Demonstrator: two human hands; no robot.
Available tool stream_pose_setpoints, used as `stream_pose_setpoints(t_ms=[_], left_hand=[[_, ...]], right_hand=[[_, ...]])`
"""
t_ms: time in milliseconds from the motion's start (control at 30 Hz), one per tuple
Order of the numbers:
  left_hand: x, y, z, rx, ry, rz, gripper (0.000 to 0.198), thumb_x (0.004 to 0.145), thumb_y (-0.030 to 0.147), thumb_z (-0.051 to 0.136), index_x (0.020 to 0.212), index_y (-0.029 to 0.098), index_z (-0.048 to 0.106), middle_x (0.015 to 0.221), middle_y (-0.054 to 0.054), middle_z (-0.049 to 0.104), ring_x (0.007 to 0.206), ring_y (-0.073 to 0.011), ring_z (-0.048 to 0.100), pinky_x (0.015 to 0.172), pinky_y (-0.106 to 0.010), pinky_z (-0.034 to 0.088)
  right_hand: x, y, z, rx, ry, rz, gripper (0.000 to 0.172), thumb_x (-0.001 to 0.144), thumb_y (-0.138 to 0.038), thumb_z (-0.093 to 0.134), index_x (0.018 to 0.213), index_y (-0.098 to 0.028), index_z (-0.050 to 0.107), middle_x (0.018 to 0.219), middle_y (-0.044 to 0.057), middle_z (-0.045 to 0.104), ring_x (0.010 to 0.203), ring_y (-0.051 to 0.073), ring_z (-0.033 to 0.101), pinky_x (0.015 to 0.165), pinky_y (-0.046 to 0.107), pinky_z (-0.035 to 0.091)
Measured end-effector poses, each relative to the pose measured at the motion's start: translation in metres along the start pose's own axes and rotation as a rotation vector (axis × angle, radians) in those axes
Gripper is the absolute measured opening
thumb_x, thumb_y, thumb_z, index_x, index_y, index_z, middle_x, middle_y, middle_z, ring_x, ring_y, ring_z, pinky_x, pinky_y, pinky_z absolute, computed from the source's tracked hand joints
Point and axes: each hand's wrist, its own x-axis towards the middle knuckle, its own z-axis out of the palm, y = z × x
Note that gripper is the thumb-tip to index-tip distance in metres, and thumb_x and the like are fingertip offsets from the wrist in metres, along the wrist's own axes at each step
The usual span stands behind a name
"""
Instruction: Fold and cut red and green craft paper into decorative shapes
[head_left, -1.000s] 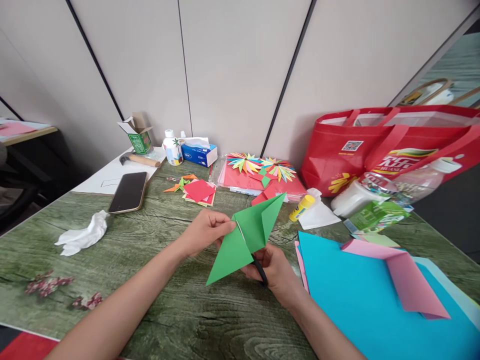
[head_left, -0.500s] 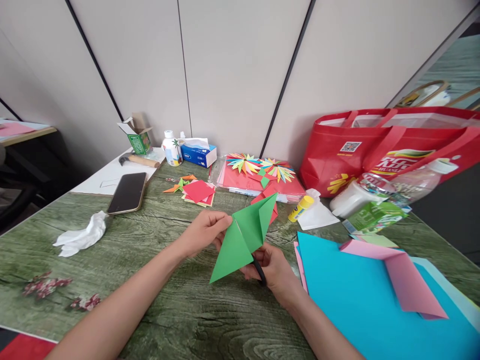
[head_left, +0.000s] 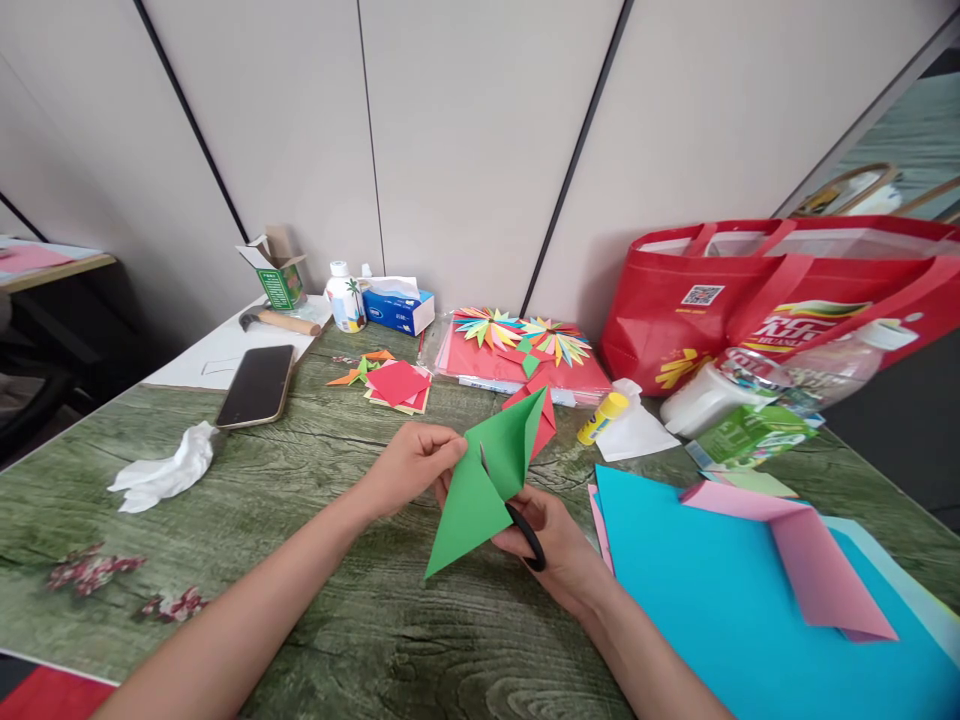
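At centre frame, fingers of the left hand pinch the green paper, which could tear crookedly if the right hand, fingers curled around the scissors, twisted.

Soft, even light is washing over the wall, tiny glints are sparking off the packet and the can, darkness is pooling under the far table, the green paper is showing crisply, and the wide lens is stretching the bag toward a softening right edge.
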Motion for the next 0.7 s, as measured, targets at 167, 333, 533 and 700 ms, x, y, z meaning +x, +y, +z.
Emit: stream_pose_setpoints(t_ms=[167, 333, 533, 700], left_hand=[[0.0000, 0.0005, -0.0008, 0.009, 0.014, 0.015, 0.034, 0.077, 0.040, 0.051, 0.053, 0.015, 0.050, 0.045, 0.004, 0.052, 0.040, -0.0080, 0.051, 0.038, -0.018, 0.043], [0.0003, 0.0011, -0.0008, 0.106, -0.006, 0.019, 0.033, 0.078, 0.037, 0.049, 0.054, 0.015, 0.051, 0.044, 0.004, 0.050, 0.039, -0.0085, 0.052, 0.038, -0.018, 0.044], [0.0002, -0.0002, 0.0006, 0.114, -0.044, 0.000, 0.034, 0.079, 0.037, 0.048, 0.054, 0.015, 0.050, 0.045, 0.003, 0.051, 0.040, -0.0094, 0.054, 0.038, -0.018, 0.045], [0.0001, -0.0031, 0.0006, 0.073, -0.049, -0.012, 0.035, 0.080, 0.037, 0.048, 0.054, 0.015, 0.049, 0.045, 0.003, 0.052, 0.040, -0.0095, 0.054, 0.037, -0.018, 0.045]], right_hand=[[0.0011, 0.0014, 0.0000, 0.034, 0.010, 0.034, 0.048, 0.045, -0.032, 0.082, 0.087, -0.019, 0.064, 0.079, 0.004, 0.070, 0.079, 0.023, 0.064, 0.067, 0.032, 0.052], [0.0022, 0.0045, -0.0029, 0.060, 0.059, 0.022, 0.042, 0.043, -0.028, 0.083, 0.079, -0.018, 0.064, 0.074, 0.004, 0.070, 0.075, 0.024, 0.065, 0.066, 0.033, 0.052], [0.0032, 0.0049, -0.0034, 0.063, 0.080, 0.013, 0.038, 0.043, -0.027, 0.083, 0.075, -0.019, 0.063, 0.073, 0.004, 0.071, 0.077, 0.024, 0.065, 0.064, 0.032, 0.052], [0.0035, 0.0059, -0.0020, 0.072, 0.118, 0.012, 0.039, 0.041, -0.026, 0.083, 0.073, -0.018, 0.062, 0.074, 0.004, 0.071, 0.074, 0.024, 0.065, 0.063, 0.032, 0.052]])
